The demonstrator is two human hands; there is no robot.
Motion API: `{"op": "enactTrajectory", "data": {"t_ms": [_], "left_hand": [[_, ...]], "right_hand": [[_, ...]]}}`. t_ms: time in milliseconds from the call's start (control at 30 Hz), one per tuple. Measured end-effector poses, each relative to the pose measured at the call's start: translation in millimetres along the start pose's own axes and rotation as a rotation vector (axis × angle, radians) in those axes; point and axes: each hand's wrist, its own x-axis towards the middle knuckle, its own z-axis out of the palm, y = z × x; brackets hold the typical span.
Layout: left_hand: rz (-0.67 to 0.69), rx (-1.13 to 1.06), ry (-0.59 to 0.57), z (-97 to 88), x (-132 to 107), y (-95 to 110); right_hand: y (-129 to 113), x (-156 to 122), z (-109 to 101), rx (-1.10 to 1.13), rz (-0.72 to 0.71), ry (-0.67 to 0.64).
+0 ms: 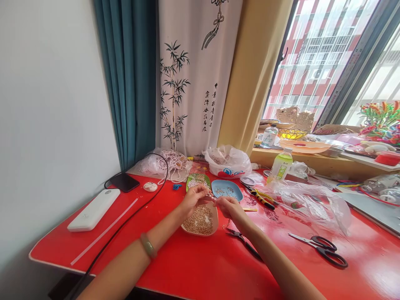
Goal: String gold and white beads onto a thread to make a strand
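Note:
My left hand [196, 198] is closed, its thumb and fingertips pinched on a small strand of pale beads [211, 196]. Against the other end of it, my right hand [229, 206] is also closed in a pinch. Both hands meet above a cream tray [215, 227] heaped with gold-coloured beads [200, 221]. Just beyond them are a green tray [188, 183] of pale beads and a blue tray [239, 192] with a few small pieces. Below my right hand lie black-handled pliers [246, 243]. The fingertips partly hide the strand.
Scissors [325, 248], yellow-black pliers [261, 198] and a clear plastic bag [315, 204] lie to the right. A bottle [280, 166] stands behind. At left are a phone [124, 182], a white power bank [93, 210] and a black cable [125, 223]. Bead strings [175, 162] lie at the back.

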Motion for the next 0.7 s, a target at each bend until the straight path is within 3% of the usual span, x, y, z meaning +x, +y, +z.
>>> {"op": "enactTrajectory", "data": {"t_ms": [400, 700], "left_hand": [[0.026, 0.065, 0.002, -1.5, 1.3, -4.1], [0.063, 0.131, -0.005, 1.4, -0.9, -3.5]], "right_hand": [[-1.6, -1.9, 1.4, -0.048, -0.057, -0.075], [5.8, 3.8, -1.7, -0.083, 0.009, 0.021]]}}
